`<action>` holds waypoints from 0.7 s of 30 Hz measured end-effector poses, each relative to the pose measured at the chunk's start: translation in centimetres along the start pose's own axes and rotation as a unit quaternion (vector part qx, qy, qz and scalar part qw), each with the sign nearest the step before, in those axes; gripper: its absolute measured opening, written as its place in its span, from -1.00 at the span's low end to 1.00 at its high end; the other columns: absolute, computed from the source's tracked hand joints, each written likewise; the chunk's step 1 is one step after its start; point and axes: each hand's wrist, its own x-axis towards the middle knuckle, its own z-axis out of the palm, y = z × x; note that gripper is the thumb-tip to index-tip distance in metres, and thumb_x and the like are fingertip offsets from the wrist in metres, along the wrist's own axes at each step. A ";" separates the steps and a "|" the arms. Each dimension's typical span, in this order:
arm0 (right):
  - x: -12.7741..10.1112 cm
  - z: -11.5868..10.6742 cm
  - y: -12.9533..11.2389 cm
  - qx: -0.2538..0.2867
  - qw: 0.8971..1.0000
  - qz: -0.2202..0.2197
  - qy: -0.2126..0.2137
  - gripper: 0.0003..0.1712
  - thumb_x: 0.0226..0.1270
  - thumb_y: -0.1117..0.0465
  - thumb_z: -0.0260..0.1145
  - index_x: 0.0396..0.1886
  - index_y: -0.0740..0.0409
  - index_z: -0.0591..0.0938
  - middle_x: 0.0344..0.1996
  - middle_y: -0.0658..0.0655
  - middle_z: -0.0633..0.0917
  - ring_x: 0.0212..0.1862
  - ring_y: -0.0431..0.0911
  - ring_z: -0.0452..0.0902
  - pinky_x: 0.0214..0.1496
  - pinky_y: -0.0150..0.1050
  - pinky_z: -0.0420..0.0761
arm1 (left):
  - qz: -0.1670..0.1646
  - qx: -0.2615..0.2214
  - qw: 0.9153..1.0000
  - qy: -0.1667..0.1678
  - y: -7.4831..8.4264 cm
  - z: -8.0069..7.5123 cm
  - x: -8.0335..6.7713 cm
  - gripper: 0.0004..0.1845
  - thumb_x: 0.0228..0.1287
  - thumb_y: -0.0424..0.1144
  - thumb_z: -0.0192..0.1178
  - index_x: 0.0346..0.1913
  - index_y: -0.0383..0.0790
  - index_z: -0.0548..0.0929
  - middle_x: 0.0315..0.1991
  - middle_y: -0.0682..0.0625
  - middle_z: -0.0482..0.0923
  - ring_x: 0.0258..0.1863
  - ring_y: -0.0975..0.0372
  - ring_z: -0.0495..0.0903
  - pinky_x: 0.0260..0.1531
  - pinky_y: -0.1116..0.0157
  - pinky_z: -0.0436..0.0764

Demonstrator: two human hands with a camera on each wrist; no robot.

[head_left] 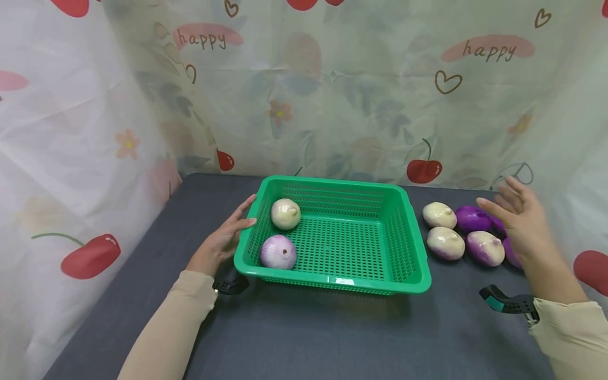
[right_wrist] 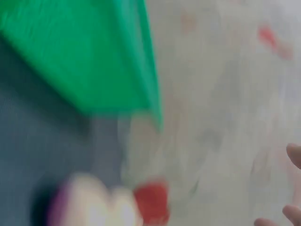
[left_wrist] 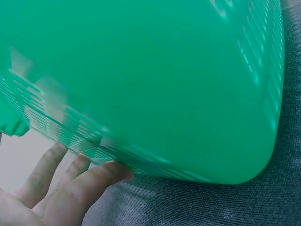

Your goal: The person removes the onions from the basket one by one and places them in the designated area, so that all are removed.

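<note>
A green perforated basket (head_left: 404, 237) sits on the dark grey table and holds a cream onion (head_left: 285, 214) and a pale purple onion (head_left: 278, 252) at its left end. My left hand (head_left: 223, 240) lies with straight fingers against the basket's left wall; in the left wrist view its fingers (left_wrist: 70, 181) touch the basket (left_wrist: 155, 84) low down. My right hand (head_left: 520, 219) hovers with spread fingers over several cream and purple onions (head_left: 445, 243) to the right of the basket, holding nothing. The right wrist view is blurred: basket corner (right_wrist: 84, 52), onions (right_wrist: 89, 202).
A printed curtain with cherries and "happy" lettering (head_left: 332, 89) closes off the back and both sides. The table (head_left: 332, 338) stretches bare in front of the basket. Wrist straps show at both cuffs.
</note>
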 end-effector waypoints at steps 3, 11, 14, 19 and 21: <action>-0.5 3.2 -2.2 0.016 0.998 -0.029 -0.058 -0.11 0.42 0.20 0.21 0.56 -0.23 -0.05 0.55 -0.02 0.01 0.56 -0.07 -0.18 0.42 -0.47 0.12 | 0.001 0.002 1.000 0.000 0.0 0.0 0.0 -0.26 0.48 -0.38 -0.08 0.53 0.30 -0.06 0.49 -0.16 -0.07 0.35 -0.12 0.22 -0.04 0.12 0.59; -2.9 12.0 -5.3 0.017 0.981 -0.104 -0.165 -0.24 0.43 0.21 0.20 0.53 -0.07 0.11 0.45 0.11 0.25 0.48 0.01 0.11 0.14 -0.58 0.41 | 0.003 0.008 1.000 -0.002 0.1 0.0 0.1 -0.27 0.49 -0.37 -0.10 0.54 0.27 -0.08 0.45 -0.14 -0.02 0.22 0.04 0.38 -0.05 0.18 0.60; -4.0 15.1 -5.2 0.016 0.973 -0.112 -0.201 -0.25 0.45 0.22 0.18 0.53 -0.10 0.11 0.46 0.12 0.25 0.48 0.05 0.12 0.20 -0.52 0.40 | 0.001 0.009 1.000 -0.004 -0.1 0.0 0.1 -0.27 0.49 -0.36 -0.08 0.54 0.28 -0.08 0.46 -0.14 -0.03 0.24 0.04 0.37 -0.04 0.17 0.60; -5.2 20.0 -4.2 0.042 0.963 -0.103 -0.244 -0.23 0.40 0.23 0.24 0.51 -0.14 0.16 0.44 0.07 0.29 0.46 0.03 0.17 0.38 -0.14 0.34 | 0.000 0.010 1.000 -0.004 -0.1 -0.1 0.0 -0.27 0.49 -0.34 -0.07 0.53 0.30 -0.08 0.45 -0.14 -0.02 0.22 0.04 0.40 -0.05 0.16 0.61; -5.6 21.7 -3.9 0.053 0.960 -0.088 -0.261 -0.22 0.37 0.21 0.27 0.50 -0.17 0.17 0.43 0.05 0.30 0.46 0.04 0.18 0.41 0.00 0.27 | 0.000 0.006 1.000 -0.004 0.0 -0.1 0.0 -0.27 0.50 -0.36 -0.10 0.54 0.29 -0.10 0.43 -0.12 0.01 0.16 0.08 0.45 -0.08 0.17 0.62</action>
